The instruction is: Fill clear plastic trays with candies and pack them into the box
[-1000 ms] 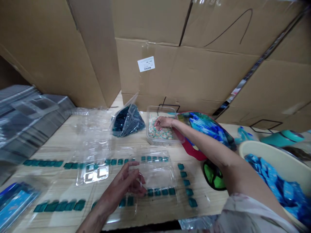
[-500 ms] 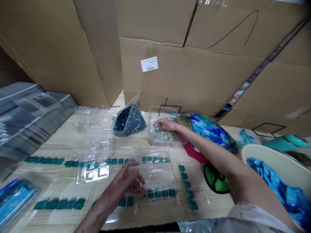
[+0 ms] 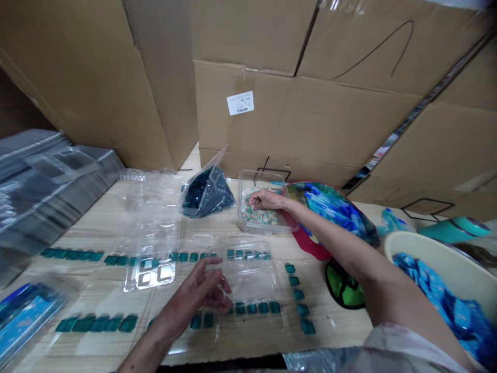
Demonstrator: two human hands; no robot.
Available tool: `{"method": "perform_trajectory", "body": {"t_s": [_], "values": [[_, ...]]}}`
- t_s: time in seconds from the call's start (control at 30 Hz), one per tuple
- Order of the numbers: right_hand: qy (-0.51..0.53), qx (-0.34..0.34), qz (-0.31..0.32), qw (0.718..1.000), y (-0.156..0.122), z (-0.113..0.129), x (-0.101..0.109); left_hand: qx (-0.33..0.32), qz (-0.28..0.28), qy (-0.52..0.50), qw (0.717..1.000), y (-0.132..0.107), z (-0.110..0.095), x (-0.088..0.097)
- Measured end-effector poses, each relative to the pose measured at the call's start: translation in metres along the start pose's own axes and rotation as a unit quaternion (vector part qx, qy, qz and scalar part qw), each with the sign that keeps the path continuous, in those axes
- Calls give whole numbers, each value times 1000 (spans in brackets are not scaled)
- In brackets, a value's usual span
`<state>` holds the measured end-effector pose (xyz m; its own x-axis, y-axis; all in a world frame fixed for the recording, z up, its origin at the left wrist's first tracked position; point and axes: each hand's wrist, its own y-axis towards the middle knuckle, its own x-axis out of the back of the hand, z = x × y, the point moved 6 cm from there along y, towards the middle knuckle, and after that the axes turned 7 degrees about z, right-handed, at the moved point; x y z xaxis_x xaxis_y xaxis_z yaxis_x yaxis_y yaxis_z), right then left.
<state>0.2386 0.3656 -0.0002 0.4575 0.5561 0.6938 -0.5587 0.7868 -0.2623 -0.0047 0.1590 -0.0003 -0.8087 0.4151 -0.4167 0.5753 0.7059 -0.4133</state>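
Observation:
My right hand (image 3: 265, 200) reaches into a clear plastic tub (image 3: 258, 228) of small white, teal and orange pieces (image 3: 272, 216). Its fingertips are pressed together among them, and what they grip is hidden. My left hand (image 3: 209, 287) hovers over the clear plastic trays (image 3: 252, 282), its fingers loosely bent and apart, with nothing visible in them. Glossy teal square pieces (image 3: 252, 308) sit in rows in the trays, and more teal squares (image 3: 298, 294) form a column on the right.
An open clear bag of dark teal pieces (image 3: 207, 191) stands left of the tub. Stacked clear trays (image 3: 58, 181) rise at the left, and cardboard boxes (image 3: 310, 114) wall off the back. At the right are a cream basin (image 3: 392, 243) with blue packets and a teal bottle (image 3: 454, 229).
Both hands hold nearly the same place and pose. The view has shifted very slightly; no piece has visibly moved.

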Motion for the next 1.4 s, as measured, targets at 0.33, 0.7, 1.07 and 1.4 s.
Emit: {"method": "perform_trajectory", "body": {"t_s": [0.33,0.7,1.07,1.4], "values": [[-115,35,-1,993,5,-8,-3,-9,4,-5,1000,1,1,2],[-194,154,63,967,5,11,-12,0,5,-10,1000,1,2,0],[-160,77,63,982,8,4,-7,2,7,-8,1000,1,3,2],[-154,101,71,980,8,7,-10,-4,15,-12,1000,0,2,-1]]}}
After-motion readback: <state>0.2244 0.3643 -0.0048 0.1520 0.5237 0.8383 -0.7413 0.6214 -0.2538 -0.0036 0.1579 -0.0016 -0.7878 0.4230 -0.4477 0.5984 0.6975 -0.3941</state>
